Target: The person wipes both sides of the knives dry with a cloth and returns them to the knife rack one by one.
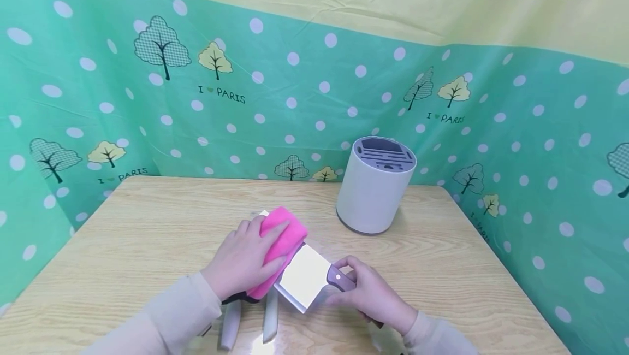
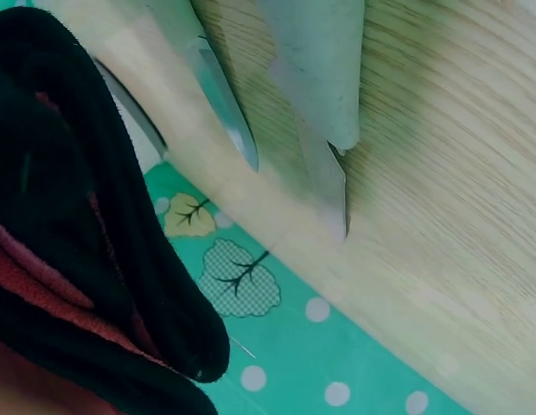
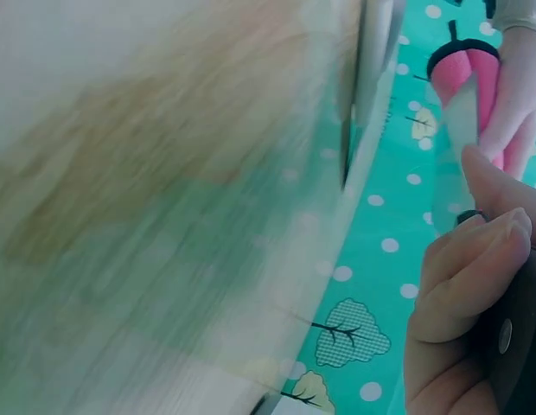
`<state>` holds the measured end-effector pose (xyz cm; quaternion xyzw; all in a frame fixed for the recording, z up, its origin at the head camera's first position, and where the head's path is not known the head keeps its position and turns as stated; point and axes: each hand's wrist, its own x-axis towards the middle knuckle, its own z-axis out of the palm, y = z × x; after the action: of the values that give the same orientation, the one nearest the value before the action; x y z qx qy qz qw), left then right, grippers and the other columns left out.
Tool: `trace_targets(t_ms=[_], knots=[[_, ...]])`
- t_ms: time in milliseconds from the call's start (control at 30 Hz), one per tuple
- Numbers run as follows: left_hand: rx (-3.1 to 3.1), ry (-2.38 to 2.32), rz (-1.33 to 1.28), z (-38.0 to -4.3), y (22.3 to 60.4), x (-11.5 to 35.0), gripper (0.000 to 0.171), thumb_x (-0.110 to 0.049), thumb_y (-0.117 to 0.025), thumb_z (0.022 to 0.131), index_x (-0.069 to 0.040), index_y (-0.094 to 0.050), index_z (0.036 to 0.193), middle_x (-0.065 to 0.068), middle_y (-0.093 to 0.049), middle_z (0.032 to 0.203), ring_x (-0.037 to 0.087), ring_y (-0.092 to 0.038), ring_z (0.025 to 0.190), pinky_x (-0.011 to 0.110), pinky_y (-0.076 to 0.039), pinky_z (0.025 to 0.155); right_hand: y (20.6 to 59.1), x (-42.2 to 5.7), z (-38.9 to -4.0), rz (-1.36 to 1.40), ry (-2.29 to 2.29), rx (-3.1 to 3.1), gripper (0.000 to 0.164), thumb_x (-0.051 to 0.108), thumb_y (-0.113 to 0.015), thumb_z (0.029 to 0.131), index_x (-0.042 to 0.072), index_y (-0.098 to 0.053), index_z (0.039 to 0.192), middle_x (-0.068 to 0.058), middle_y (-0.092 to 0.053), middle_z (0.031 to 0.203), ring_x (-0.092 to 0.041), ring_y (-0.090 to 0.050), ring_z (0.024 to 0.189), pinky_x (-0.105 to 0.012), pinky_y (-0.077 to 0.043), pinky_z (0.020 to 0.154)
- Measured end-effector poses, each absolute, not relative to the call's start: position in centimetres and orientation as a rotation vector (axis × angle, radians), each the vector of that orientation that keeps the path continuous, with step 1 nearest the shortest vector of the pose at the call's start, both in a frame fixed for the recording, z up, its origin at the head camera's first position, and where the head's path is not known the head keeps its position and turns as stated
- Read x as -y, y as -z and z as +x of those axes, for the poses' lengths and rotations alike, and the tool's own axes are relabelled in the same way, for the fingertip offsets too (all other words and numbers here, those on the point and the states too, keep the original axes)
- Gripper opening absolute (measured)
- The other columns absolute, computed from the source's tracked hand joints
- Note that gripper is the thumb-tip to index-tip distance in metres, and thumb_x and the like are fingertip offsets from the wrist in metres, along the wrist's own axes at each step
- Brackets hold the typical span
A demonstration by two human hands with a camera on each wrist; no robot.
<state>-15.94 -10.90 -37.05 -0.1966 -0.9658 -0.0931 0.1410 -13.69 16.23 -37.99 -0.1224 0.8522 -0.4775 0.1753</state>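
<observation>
My left hand [image 1: 245, 256] grips a folded pink cloth [image 1: 290, 229] with a black edging, wrapped over the blade of a cleaver. The cleaver [image 1: 304, 276] is held off the table, its wide shiny blade tilted and bright with glare. By its dark riveted handle, my right hand [image 1: 371, 289] holds it, thumb and fingers curled round. The cloth's black edge [image 2: 177, 285] fills the left side of the left wrist view. In the right wrist view, the dark handle [image 3: 520, 337] lies in the curled fingers, and the cloth [image 3: 484, 73] is beyond.
Knives with pale handles [image 1: 271, 317] lie on the wooden table [image 1: 162, 235] below the left hand; their blades are partly hidden in the head view. A white cylindrical knife block [image 1: 371, 196] with a slotted dark top stands at the back right. A green patterned curtain [image 1: 275, 98] hangs behind.
</observation>
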Motion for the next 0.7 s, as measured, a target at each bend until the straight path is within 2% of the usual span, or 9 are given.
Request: trace_targets(t_ms=[233, 433, 700], knots=[[2.800, 0.269, -0.548, -15.7, 36.9, 11.1, 0.064, -0.049, -0.063, 0.089, -0.023, -0.049, 0.147, 0.024, -0.053, 0.131, 0.033, -0.053, 0.104, 0.045, -0.051, 0.075, 38.3, -16.4, -13.9, -0.387, 1.298, -2.471, 0.054, 0.019, -0.084, 0.077, 0.008, -0.055, 0.121, -0.007, -0.067, 0.081, -0.010, -0.042, 0.040, -0.021, -0.034, 0.036], [2.798, 0.260, -0.513, -15.9, 37.3, 11.8, 0.064, -0.049, -0.063, 0.090, -0.022, -0.050, 0.146, 0.024, -0.054, 0.130, 0.033, -0.054, 0.103, 0.045, -0.051, 0.073, 38.6, -16.8, -14.4, -0.443, 1.232, -2.509, 0.046, 0.004, -0.076, 0.077, 0.008, -0.058, 0.119, -0.006, -0.065, 0.077, -0.009, -0.042, 0.040, -0.022, -0.035, 0.034], [2.790, 0.248, -0.481, -16.2, 37.5, 12.8, 0.065, -0.049, -0.063, 0.089, -0.019, -0.050, 0.146, 0.025, -0.055, 0.128, 0.034, -0.053, 0.103, 0.047, -0.052, 0.073, 38.0, -17.4, -15.2, -0.513, 1.180, -2.495, 0.043, 0.000, -0.067, 0.075, 0.010, -0.060, 0.117, -0.005, -0.065, 0.080, -0.010, -0.043, 0.040, -0.022, -0.036, 0.034]])
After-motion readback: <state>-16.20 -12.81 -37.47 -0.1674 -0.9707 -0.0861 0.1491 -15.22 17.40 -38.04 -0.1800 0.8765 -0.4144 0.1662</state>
